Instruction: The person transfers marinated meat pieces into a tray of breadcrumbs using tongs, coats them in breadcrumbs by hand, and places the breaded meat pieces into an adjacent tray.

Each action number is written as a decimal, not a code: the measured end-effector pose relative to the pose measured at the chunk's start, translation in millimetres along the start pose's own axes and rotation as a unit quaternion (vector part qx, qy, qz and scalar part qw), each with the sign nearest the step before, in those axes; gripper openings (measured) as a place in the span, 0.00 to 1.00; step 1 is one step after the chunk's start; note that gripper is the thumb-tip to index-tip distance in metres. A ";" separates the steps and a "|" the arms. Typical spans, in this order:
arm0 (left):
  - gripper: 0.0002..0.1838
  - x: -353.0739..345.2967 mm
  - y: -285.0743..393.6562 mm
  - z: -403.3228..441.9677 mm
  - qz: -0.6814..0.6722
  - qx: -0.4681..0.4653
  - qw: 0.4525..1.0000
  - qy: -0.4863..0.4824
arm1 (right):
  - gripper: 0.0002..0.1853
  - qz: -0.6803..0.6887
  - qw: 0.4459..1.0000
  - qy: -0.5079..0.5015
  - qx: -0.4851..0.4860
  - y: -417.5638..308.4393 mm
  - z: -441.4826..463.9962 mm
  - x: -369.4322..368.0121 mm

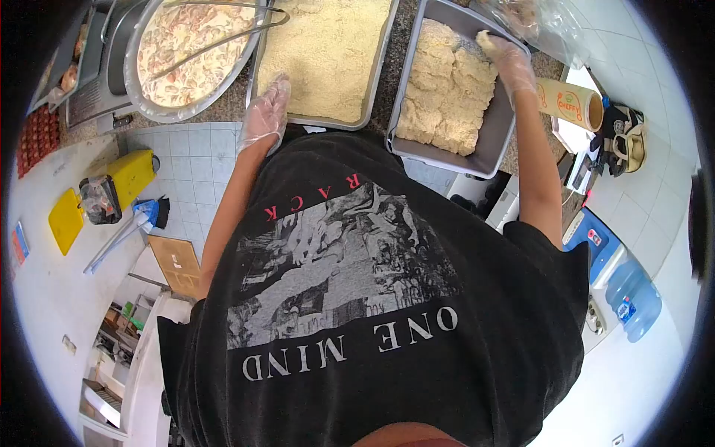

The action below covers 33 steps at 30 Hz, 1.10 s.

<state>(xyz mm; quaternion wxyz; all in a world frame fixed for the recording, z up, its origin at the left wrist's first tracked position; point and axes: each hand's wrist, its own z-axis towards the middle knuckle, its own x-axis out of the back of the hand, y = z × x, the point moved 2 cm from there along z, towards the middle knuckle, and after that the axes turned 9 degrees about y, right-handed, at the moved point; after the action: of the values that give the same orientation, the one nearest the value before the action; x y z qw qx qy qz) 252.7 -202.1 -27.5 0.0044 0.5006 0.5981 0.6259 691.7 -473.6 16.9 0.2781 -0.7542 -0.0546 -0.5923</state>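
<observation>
My left hand [264, 112], in a clear plastic glove, rests at the near left edge of a metal tray [370, 95] of pale breading crumbs [320, 63]. Its fingers are stretched out and hold nothing. My right hand [510, 65], gloved too, reaches over the right wall of a grey bin [491, 141]. Its fingers close on a small pale breaded piece [485, 42] near the bin's far right corner. Rows of breaded pieces [443, 93] lie packed in the bin's left and middle part.
Left of the tray stands a round tub [153, 112] of raw meat pieces in creamy batter, with a metal wire handle [216, 48] across it. A printed paper cup [570, 104] lies beside my right forearm. A clear plastic bag [547, 26] sits behind the bin.
</observation>
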 end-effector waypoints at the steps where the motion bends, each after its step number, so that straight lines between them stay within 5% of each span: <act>1: 0.27 -1.1 2.1 -2.6 0.000 0.008 1.000 0.003 | 0.19 -0.033 0.999 -0.001 0.030 27.4 7.6 -20.0; 3: 0.27 -3.9 3.0 -5.5 -0.002 0.025 1.000 0.012 | 0.19 -0.098 0.991 -0.003 0.091 98.9 28.9 -77.8; 4: 0.27 -6.1 2.4 -7.5 -0.004 0.025 0.999 0.020 | 0.17 -0.011 0.994 0.054 0.092 33.8 -20.9 -35.3; 10: 0.28 -16.7 -16.9 -16.2 0.012 0.004 1.000 0.029 | 0.12 -0.113 0.969 0.119 0.183 97.7 -5.1 -107.3; 13: 0.28 -17.6 -4.5 -9.1 0.020 -0.010 1.000 0.016 | 0.12 -0.051 0.948 0.242 0.201 120.5 15.1 -131.7; 16: 0.28 -16.3 6.8 -0.9 0.038 -0.024 0.999 0.010 | 0.12 -0.075 0.981 0.164 0.072 61.6 -8.1 -88.6; 19: 0.26 -13.5 3.0 17.7 0.061 -0.072 0.996 0.009 | 0.15 0.096 0.941 0.316 0.073 -18.1 -45.7 -48.5; 20: 0.25 -12.6 -0.8 26.8 0.059 -0.085 0.995 0.007 | 0.16 0.173 0.936 0.299 0.062 -47.3 -65.6 -37.3; 22: 0.21 -22.3 -18.6 49.5 -0.020 -0.082 0.996 0.022 | 0.13 0.365 0.918 0.102 -0.120 -94.1 -91.7 -47.9; 24: 0.21 -17.4 -6.3 57.9 0.015 -0.120 0.993 0.017 | 0.15 0.537 0.839 0.025 -0.086 -130.9 -115.7 -78.5; 27: 0.20 -20.7 -39.4 83.3 -0.064 -0.132 0.989 -0.014 | 0.15 0.337 0.928 0.109 0.115 -172.7 -127.5 -131.4; 29: 0.18 6.4 5.9 78.6 0.127 -0.114 0.982 -0.080 | 0.16 0.383 0.923 -0.020 -0.032 -196.0 -133.4 -142.7; 30: 0.18 7.3 0.3 80.6 0.115 -0.108 0.984 -0.087 | 0.17 0.399 0.907 -0.084 -0.105 -205.9 -136.9 -146.5; 33: 0.19 2.7 -32.7 90.8 -0.025 -0.360 0.929 -0.083 | 0.15 0.137 0.983 0.025 0.118 -219.1 -156.8 -147.8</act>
<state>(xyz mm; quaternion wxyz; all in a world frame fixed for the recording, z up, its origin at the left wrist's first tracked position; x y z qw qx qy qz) 289.4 -123.6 -70.0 0.2490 0.5006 0.3427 0.7549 423.0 -329.1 -19.4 0.4449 -0.7015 -0.0129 -0.5566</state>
